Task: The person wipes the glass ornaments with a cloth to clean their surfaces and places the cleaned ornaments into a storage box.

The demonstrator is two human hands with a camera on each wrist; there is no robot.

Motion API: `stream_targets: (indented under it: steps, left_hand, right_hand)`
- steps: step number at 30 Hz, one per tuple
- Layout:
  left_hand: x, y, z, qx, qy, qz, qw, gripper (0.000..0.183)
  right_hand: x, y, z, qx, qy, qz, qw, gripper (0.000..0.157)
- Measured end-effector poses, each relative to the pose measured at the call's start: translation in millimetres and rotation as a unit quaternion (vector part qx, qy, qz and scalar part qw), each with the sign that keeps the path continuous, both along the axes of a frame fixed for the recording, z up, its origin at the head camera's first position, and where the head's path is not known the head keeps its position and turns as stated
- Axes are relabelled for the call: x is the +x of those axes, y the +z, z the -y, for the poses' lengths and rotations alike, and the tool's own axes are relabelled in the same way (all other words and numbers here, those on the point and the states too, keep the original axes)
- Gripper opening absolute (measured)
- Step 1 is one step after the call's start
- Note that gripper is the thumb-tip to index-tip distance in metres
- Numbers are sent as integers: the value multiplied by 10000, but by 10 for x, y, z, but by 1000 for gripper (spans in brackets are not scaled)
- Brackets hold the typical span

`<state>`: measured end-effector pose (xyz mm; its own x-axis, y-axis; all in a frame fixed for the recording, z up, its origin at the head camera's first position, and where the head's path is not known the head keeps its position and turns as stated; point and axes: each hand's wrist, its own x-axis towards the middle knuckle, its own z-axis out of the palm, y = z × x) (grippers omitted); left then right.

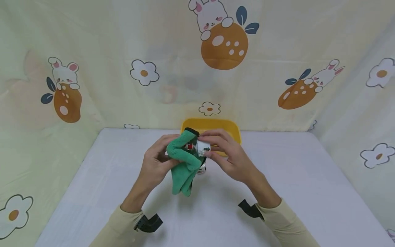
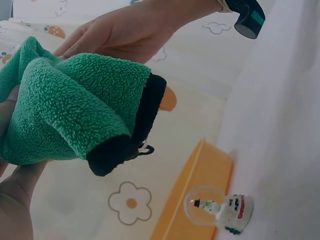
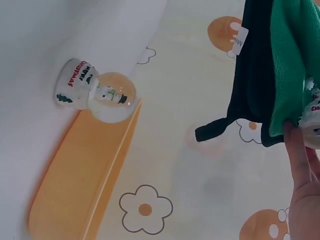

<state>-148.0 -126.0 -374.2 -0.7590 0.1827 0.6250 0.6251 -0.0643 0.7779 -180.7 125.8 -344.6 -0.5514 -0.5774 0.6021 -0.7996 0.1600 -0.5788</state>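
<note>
Both hands hold a small snow globe [image 1: 203, 148] with a white base, lifted over the table and tipped on its side. My left hand [image 1: 157, 161] grips a green plush cloth [image 1: 185, 171] with dark edging, bunched around the globe's dome, which is mostly hidden. Fingers and thumb of my right hand [image 1: 229, 157] pinch the white base from the right. A second snow globe [image 2: 235, 212], with a snowman inside, stands on the table below the cloth; the right wrist view shows "Merry Christmas" lettering on its base [image 3: 75, 82].
Behind the hands, at the table's back edge, sits a yellow bin [image 1: 216, 123], close to the standing globe. A pale curtain [image 1: 172, 41] printed with rabbits and flowers surrounds the white table [image 1: 287, 171].
</note>
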Motion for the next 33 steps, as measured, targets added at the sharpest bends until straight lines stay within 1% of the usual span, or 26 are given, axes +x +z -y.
stream_targets:
  steps: [7,13,17,22,28,33]
  left_hand:
    - [3,-4,-24,33,57,-215,9997,51]
    - [-8,2,-55,69,120,-383,9992,56]
    - [-8,-4,-59,129,262,-350,9990,56]
    - [-7,-13,-57,201,367,-251,9988,55]
    - [-20,-24,-64,277,283,-288,9988,53]
    - [-28,-16,-83,230,207,-279,9991,49]
  right_hand:
    - [18,25,44,42,-85,59,9999,46]
    - [24,14,79,-109,-264,12,9996,47]
    - [20,-14,91,-79,-366,-54,9993,47]
    - [17,-17,96,74,-309,-18,9995,45]
    - [16,-24,103,77,-224,93,9997,48]
    - [20,-44,139,-50,-379,38,9993,52]
